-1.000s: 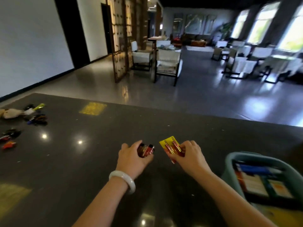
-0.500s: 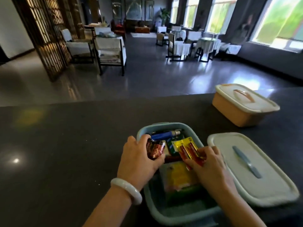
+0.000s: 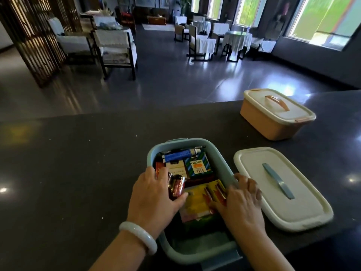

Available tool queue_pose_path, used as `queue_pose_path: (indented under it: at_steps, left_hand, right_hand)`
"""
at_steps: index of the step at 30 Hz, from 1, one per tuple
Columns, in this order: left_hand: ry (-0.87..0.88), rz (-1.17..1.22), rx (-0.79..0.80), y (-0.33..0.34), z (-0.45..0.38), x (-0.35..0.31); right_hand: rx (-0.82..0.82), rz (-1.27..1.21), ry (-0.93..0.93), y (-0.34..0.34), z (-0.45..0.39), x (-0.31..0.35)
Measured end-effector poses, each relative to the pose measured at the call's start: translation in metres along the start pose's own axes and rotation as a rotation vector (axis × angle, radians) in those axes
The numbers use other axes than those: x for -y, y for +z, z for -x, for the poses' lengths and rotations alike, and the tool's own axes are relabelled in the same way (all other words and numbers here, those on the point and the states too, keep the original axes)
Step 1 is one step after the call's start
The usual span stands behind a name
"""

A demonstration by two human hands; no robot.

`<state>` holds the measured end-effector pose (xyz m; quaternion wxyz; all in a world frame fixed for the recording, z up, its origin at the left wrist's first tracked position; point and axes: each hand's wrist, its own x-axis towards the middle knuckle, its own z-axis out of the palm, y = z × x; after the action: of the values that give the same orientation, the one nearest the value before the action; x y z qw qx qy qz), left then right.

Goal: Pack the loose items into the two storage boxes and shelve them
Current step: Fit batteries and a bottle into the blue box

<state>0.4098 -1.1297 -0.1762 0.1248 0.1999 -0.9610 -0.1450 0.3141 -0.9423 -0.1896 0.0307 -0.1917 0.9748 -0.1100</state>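
We see left hand (image 3: 156,194) gripping shiny red-brown battery pack (image 3: 176,185), right hand (image 3: 239,202) pressing yellow blister card (image 3: 203,196) into pale-blue plastic box (image 3: 195,255), lower centre. Risk: overfill blocks white lid (image 3: 281,188).

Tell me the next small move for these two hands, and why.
Probably let go: the left hand holds a battery pack and the right hand presses a yellow battery card, both already inside the open blue box. Then reach for its white lid, lying beside it.

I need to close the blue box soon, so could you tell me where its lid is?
The lid lies flat on the counter, right of the open blue box, near the orange box.
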Motion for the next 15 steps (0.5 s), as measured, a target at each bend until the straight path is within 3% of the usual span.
queue_pose_path:
  at_steps: [15]
  left_hand:
    - [0.086,0.03,-0.018,0.0027,0.0029,0.002]
  right_hand:
    - [0.026,0.173,0.048,0.0081,-0.0061,-0.0011]
